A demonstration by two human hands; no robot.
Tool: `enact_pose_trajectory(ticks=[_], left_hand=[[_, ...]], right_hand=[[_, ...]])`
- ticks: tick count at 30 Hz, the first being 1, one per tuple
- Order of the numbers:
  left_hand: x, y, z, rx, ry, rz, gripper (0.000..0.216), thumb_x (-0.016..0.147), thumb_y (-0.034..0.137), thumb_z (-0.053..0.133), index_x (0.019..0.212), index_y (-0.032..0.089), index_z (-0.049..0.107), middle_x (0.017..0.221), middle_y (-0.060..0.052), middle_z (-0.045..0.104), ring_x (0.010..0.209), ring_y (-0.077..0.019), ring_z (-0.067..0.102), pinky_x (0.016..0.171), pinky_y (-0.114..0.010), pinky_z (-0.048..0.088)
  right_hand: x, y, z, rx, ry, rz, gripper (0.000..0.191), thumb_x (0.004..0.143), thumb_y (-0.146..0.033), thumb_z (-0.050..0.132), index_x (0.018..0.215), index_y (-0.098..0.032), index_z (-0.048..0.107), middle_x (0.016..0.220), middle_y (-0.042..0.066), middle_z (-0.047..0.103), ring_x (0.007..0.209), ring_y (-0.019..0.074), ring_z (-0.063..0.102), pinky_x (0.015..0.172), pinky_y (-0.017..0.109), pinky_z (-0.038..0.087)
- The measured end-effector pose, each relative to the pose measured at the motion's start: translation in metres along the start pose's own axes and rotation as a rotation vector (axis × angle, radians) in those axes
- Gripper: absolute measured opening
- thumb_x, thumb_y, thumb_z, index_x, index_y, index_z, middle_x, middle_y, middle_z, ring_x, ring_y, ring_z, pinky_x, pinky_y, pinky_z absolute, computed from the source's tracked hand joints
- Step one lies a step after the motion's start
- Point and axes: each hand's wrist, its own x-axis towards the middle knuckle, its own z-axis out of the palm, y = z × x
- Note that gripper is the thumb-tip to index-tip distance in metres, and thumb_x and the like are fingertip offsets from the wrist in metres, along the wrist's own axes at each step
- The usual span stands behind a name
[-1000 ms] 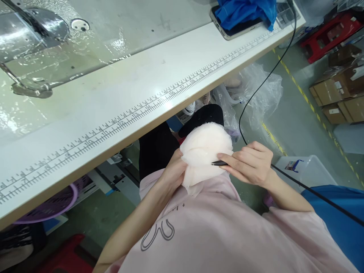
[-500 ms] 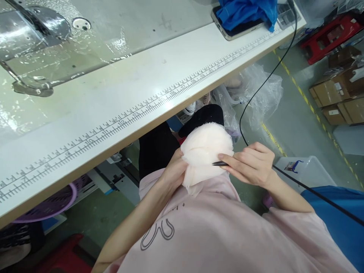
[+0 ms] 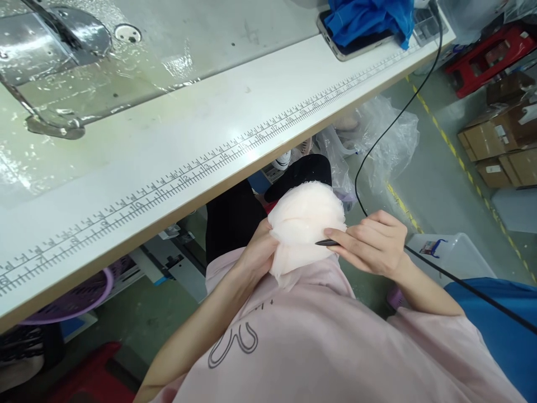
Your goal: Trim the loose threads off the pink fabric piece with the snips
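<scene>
A pale cream, rounded fabric piece point(image 3: 308, 210), much like a padded bra cup with a loose sheer edge, is held over my lap. My left hand point(image 3: 260, 246) is closed on its left edge, the fingertips partly hidden by the fabric. In my right hand point(image 3: 375, 242) are slim black tweezers point(image 3: 326, 242), gripped between thumb and fingers. Their pointed tips look closed together and lie against the fabric's lower right part, along a fold. The right index fingertip rests near the fabric surface.
A white table edge with a printed ruler point(image 3: 222, 162) runs diagonally ahead, beside a sewing machine bed point(image 3: 62, 39). A phone point(image 3: 348, 49) lies under blue cloth point(image 3: 369, 22). A black cable point(image 3: 377, 140) hangs at the right. A plastic bin point(image 3: 453, 254) stands on the floor.
The tweezer tips, slightly parted before, now look closed together. Both hands and the fabric stay nearly in place; the view has shifted slightly.
</scene>
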Motion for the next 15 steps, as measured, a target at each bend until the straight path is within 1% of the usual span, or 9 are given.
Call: enact_pose_trajectory(ticks=[4,7,10,15], left_hand=[[0.0000,-0.0004,-0.0003,0.011,-0.008,0.004,0.027,0.054,0.015,0.081,0.080,0.016,0.073,0.082,-0.005,0.074,0.080,-0.0261,0.069,0.068,-0.032,0.057],[-0.0005,-0.0003,0.0007,0.002,-0.001,-0.001,0.026,0.054,0.016,0.081,0.078,0.016,0.073,0.082,-0.006,0.075,0.082,-0.0275,0.070,0.069,-0.033,0.057],[-0.0004,-0.0003,0.0011,-0.002,0.002,0.001,0.027,0.053,0.016,0.081,0.079,0.016,0.074,0.082,-0.007,0.075,0.083,-0.0287,0.070,0.070,-0.034,0.058],[0.0022,-0.0025,-0.0025,-0.003,-0.027,-0.009,0.032,0.054,0.013,0.080,0.085,0.017,0.075,0.083,-0.006,0.075,0.083,-0.0283,0.070,0.069,-0.033,0.058]], right_hand=[[-0.0008,0.0014,-0.0013,-0.023,-0.016,0.005,0.027,0.087,-0.032,0.068,0.110,-0.018,0.068,0.060,-0.006,0.062,0.055,0.0080,0.046,0.057,0.028,0.030],[-0.0006,0.0017,-0.0003,-0.032,-0.024,-0.003,0.030,0.086,-0.032,0.069,0.112,-0.018,0.068,0.060,-0.006,0.060,0.056,0.0082,0.045,0.057,0.028,0.030],[0.0005,0.0017,0.0008,-0.031,-0.019,-0.015,0.030,0.085,-0.031,0.071,0.111,-0.018,0.068,0.062,-0.006,0.061,0.057,0.0079,0.045,0.057,0.028,0.030],[0.0041,0.0024,0.0015,-0.020,-0.010,-0.038,0.027,0.085,-0.031,0.071,0.108,-0.018,0.069,0.060,-0.006,0.061,0.056,0.0075,0.046,0.056,0.027,0.030]])
